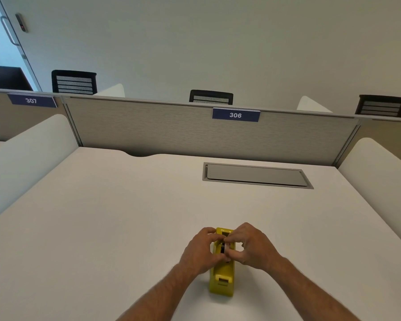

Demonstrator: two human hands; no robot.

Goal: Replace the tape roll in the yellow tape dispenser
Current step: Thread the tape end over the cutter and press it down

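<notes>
The yellow dispenser (221, 278) is stood lengthwise on the white counter (125, 216), near its front edge. Its middle is pinched from both sides by the left hand (203, 250) and right hand (250, 245), fingers curled in narrowly over the roll slot; the roll itself is hidden.

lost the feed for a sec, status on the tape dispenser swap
Left hand and right hand both pinching at the roll bay. Yellow tape dispenser upright on desk. Nothing in the way.

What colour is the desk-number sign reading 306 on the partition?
Dark blue with white digits, on the 306 sign, seen in the head view, the only one.
</notes>
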